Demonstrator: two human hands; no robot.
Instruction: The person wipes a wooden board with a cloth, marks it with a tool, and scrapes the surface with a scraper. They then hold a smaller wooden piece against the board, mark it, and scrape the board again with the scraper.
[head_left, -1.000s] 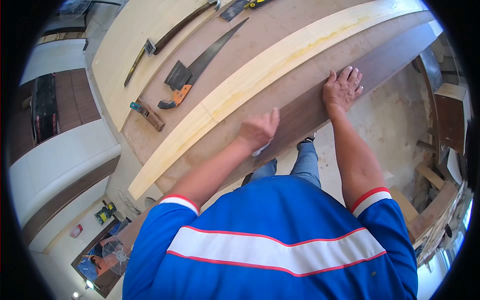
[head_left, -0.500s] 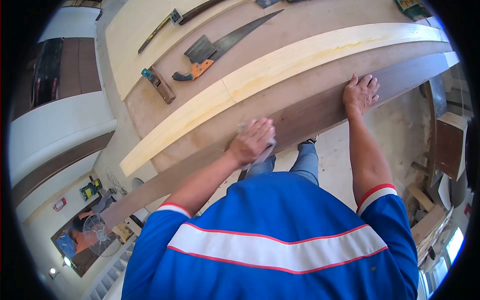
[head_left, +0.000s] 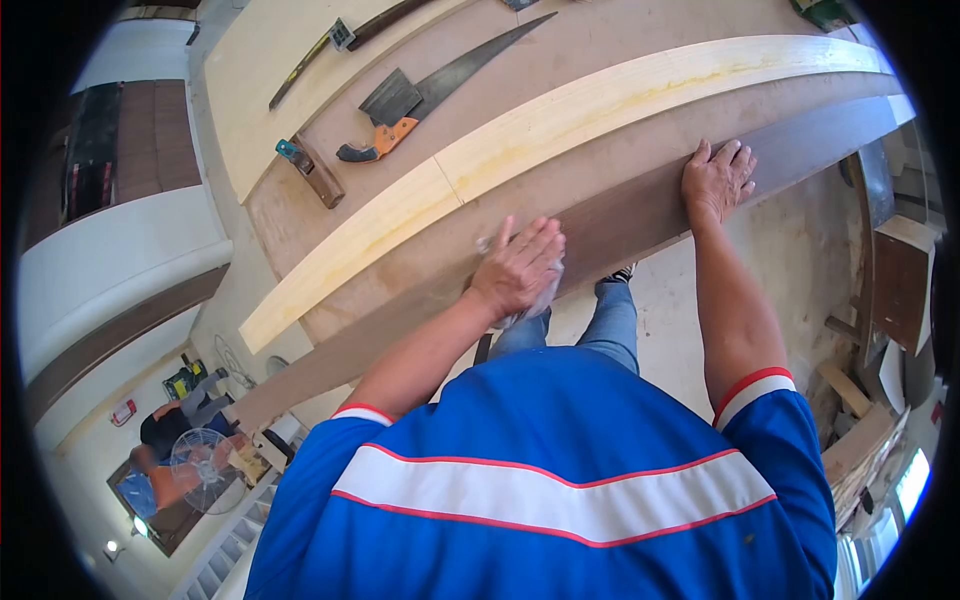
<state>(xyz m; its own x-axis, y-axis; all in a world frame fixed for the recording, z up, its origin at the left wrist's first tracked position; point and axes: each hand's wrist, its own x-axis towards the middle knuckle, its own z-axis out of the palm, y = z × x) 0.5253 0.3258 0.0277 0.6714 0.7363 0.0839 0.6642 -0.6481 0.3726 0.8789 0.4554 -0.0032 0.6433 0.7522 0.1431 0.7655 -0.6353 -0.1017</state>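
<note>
My left hand [head_left: 517, 268] presses a crumpled pale grey rag [head_left: 546, 297] onto a long dark-brown wooden board [head_left: 620, 232], its fingers stretched over the rag. Most of the rag is hidden under the palm. Farther right along the same board, my right hand [head_left: 718, 182] lies flat with the fingers a little apart and holds nothing. Beyond both hands a pale, curved wooden strip [head_left: 560, 132] runs along the brown work surface, with a joint line across it.
On the work surface lie a handsaw [head_left: 455, 85] with an orange and black handle, a dark rectangular blade [head_left: 391, 98] and a wooden hand plane [head_left: 312, 175]. A wire-guarded fan [head_left: 207, 470] and another person [head_left: 172, 430] are at lower left. Wooden pieces [head_left: 862, 440] stand at right.
My left hand has moved slightly right along the board with the rag, its thumb now more spread. The right hand stays in place on the board. More of the other person shows.
</note>
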